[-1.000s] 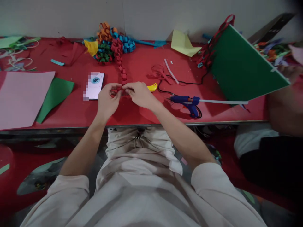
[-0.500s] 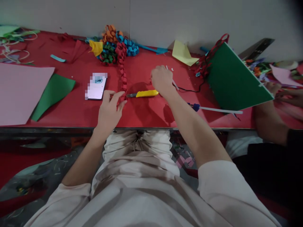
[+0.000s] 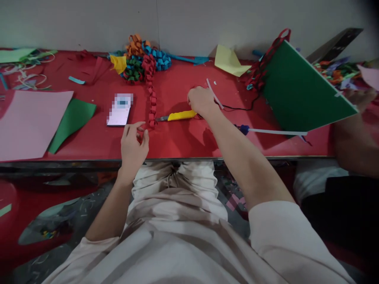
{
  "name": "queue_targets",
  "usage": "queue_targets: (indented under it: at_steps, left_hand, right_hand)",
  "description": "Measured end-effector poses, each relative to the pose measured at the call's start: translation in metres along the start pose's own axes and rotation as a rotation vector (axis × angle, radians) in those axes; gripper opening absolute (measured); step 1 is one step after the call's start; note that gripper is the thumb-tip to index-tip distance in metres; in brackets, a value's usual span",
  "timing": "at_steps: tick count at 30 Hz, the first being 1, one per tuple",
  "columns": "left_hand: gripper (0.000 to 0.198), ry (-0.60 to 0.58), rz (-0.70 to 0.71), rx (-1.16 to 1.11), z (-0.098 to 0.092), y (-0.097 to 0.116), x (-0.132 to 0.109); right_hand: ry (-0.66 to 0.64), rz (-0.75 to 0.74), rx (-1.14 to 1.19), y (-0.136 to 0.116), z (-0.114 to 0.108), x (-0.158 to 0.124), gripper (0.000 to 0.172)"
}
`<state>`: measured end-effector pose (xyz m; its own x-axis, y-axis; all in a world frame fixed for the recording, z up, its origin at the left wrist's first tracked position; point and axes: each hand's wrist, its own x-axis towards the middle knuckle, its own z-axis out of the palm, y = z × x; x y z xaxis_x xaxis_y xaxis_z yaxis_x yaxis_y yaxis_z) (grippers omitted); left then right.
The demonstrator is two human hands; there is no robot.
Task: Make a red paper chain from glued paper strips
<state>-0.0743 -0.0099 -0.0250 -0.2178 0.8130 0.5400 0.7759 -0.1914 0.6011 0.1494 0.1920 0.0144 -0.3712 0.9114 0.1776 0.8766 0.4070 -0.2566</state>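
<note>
My left hand (image 3: pixel 133 142) rests on the red table (image 3: pixel 177 138) near its front edge. Its fingers are loosely curled and apart, just short of the loose end of a red paper chain (image 3: pixel 152 103). That chain runs back to a heap of orange, blue and green paper chains (image 3: pixel 141 58). Farther back, my right hand (image 3: pixel 201 101) is closed knuckles-up on the table; what it grips is hidden. A yellow utility knife (image 3: pixel 177 116) lies between the two hands, its handle end close to my right hand. A white glue stick (image 3: pixel 215 95) pokes out from behind my right hand.
A phone (image 3: pixel 120 111) lies left of the chain, with pink paper (image 3: pixel 29 123) and green paper (image 3: pixel 71 118) beyond. My forearm partly hides a blue glue gun (image 3: pixel 244 129) and its cord. Another person's hand (image 3: pixel 359 97) tilts up a green board (image 3: pixel 302 88) at right. Yellow paper (image 3: pixel 229 61) lies at the back.
Both hands left the chain's end. My right hand reached back to the right and closed near the glue stick. My left hand drew back toward the table edge and let go of the chain.
</note>
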Motion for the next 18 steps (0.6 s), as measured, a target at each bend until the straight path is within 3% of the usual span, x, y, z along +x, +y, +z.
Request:
queue_targets:
  at_steps: [5,10,13,18]
  left_hand:
    - [0.029,-0.066,0.013,0.055,0.003,0.000,0.008]
    - [0.049,-0.191,0.157,0.196,0.009,-0.002,0.019]
    - [0.040,-0.252,0.198,0.252,0.010,-0.003,0.026]
    - [0.034,-0.328,0.143,0.287,0.008,0.000,0.032]
  right_hand:
    - [-0.036,0.086,-0.150,-0.003,-0.020,-0.006,0.023]
    - [-0.136,0.185,-0.234,-0.002,-0.034,-0.014,0.022]
    - [-0.195,0.200,-0.275,-0.005,-0.033,-0.018,0.031]
    - [-0.230,0.236,-0.315,-0.012,-0.030,-0.021,0.043]
